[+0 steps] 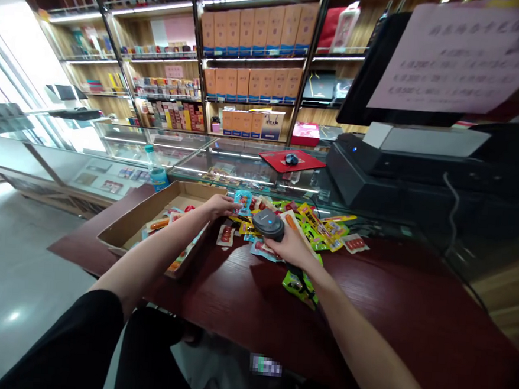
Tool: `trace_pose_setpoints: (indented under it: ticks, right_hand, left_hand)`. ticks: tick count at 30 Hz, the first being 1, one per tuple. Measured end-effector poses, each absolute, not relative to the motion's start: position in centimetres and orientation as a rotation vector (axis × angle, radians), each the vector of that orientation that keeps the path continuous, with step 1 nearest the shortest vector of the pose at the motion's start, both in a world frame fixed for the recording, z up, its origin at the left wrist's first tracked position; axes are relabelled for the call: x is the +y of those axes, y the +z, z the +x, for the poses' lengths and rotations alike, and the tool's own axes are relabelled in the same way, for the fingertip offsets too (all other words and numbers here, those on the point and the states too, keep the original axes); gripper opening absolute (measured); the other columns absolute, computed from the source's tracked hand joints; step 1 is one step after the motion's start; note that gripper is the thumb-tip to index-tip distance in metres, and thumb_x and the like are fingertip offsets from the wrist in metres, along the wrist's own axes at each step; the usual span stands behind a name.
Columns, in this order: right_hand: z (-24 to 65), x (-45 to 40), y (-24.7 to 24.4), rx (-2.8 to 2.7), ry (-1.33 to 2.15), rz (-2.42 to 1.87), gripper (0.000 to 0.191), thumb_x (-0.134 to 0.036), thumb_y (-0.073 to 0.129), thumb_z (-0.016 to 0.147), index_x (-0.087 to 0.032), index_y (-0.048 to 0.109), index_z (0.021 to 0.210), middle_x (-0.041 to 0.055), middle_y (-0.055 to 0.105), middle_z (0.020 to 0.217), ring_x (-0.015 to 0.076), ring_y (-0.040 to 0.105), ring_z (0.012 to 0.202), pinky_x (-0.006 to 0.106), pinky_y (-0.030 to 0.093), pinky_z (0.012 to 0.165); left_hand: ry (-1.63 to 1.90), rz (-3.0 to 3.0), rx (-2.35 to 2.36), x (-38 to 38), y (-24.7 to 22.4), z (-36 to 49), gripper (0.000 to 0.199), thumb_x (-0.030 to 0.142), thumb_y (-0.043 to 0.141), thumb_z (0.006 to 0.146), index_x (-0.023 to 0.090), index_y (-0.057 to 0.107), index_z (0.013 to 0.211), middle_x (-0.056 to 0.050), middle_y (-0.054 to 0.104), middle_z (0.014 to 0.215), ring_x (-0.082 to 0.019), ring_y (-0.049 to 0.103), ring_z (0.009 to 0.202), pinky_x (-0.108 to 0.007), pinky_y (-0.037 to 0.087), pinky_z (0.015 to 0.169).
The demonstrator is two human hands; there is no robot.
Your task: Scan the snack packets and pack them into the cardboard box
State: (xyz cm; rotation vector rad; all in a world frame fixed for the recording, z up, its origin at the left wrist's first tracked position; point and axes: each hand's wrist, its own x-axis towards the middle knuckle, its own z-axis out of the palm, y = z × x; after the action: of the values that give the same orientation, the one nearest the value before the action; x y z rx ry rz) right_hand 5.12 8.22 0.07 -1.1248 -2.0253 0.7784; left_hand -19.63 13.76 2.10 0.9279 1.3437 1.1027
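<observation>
My left hand (221, 206) pinches a small blue snack packet (242, 201) by its edge, just right of the cardboard box. In my right hand (292, 244) is a black barcode scanner (268, 225), its head tilted toward the blue packet and a blue light showing on top. Under and beyond the scanner lies a loose pile of snack packets (313, 225), yellow, green and clear ones. A small packet with reddish pieces (226, 235) lies apart on the tabletop. The open cardboard box (119, 232) left of my hands holds more packets, partly covered by my left forearm.
The dark red table (368, 297) meets a glass display counter (191, 160). A blue-labelled bottle (157, 172) stands behind the box. A mouse (291, 159) rests on a red mat (310, 161). At right are a paper-covered monitor (361, 77) and black till equipment (358, 178). A green packet (296, 285) lies under my right forearm.
</observation>
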Motion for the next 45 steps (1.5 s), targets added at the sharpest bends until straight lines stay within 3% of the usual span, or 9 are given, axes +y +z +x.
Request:
trace_pose_setpoints:
  ticks: [5,15,25,32,37,40,45]
  right_hand:
    - [4.6,8.0,-1.1,-2.048,0.784,-1.126,0.041,-0.028,0.072,0.069,-0.018,0.067,0.109,0.0076,0.073,0.100,0.0261,0.068,0.093,0.037,0.052,0.085]
    - [4.4,7.2,-0.9,-2.066,0.768,-1.162,0.034,-0.030,0.071,0.072,-0.020,0.066,0.104,0.0055,0.073,0.096,0.0258,0.068,0.091,0.035,0.053,0.081]
    - [4.5,7.2,-0.3,-2.059,0.755,-1.134,0.044,-0.029,0.072,0.072,-0.019,0.065,0.113,0.0074,0.073,0.103,0.0259,0.067,0.096,0.036,0.051,0.088]
    - [4.5,7.4,-0.4,-2.083,0.725,-1.088,0.038,-0.028,0.072,0.071,-0.018,0.067,0.107,0.0084,0.073,0.100,0.0274,0.067,0.094,0.038,0.053,0.085]
    - [4.5,7.8,-0.9,-2.087,0.746,-1.023,0.036,-0.030,0.072,0.070,-0.018,0.068,0.103,0.0084,0.074,0.097,0.0284,0.068,0.092,0.037,0.054,0.080]
    - [4.5,8.1,-1.4,-2.083,0.743,-1.021,0.035,-0.031,0.072,0.069,-0.017,0.069,0.101,0.0095,0.074,0.095,0.0284,0.069,0.089,0.037,0.054,0.078]
    - [4.6,8.1,-1.0,-2.093,0.725,-1.011,0.036,-0.033,0.071,0.070,-0.016,0.069,0.100,0.0093,0.074,0.093,0.0280,0.069,0.088,0.036,0.054,0.076]
  left_hand:
    - [1.097,0.912,1.192,13.5,1.6,-19.4,0.029,0.013,0.089,0.052,0.009,0.066,0.070,-0.006,0.069,0.073,-0.013,0.067,0.068,-0.027,0.059,0.072]
    - [1.069,0.936,1.127,12.6,1.6,-20.1,0.025,0.014,0.084,0.063,0.009,0.070,0.084,-0.011,0.073,0.090,-0.016,0.070,0.076,-0.026,0.059,0.073]
    - [1.089,0.933,1.138,12.8,1.2,-20.1,0.025,0.013,0.085,0.059,0.009,0.070,0.078,-0.009,0.072,0.081,-0.013,0.067,0.066,-0.019,0.055,0.057]
    - [1.142,0.956,1.164,11.4,3.5,-22.6,0.025,0.015,0.085,0.061,0.009,0.069,0.078,-0.009,0.072,0.082,-0.015,0.068,0.074,-0.029,0.058,0.076]
    - [1.259,0.970,1.402,7.0,5.9,-30.3,0.031,0.022,0.086,0.060,0.009,0.069,0.082,-0.009,0.072,0.079,-0.014,0.068,0.066,-0.028,0.058,0.072]
    - [1.314,0.982,1.481,4.3,6.3,-34.1,0.037,0.029,0.087,0.060,0.010,0.070,0.086,-0.011,0.072,0.081,-0.017,0.069,0.070,-0.029,0.058,0.070]
    - [1.299,0.992,1.521,3.8,6.2,-33.7,0.039,0.029,0.089,0.056,0.008,0.070,0.083,-0.010,0.070,0.078,-0.017,0.069,0.072,-0.030,0.058,0.071]
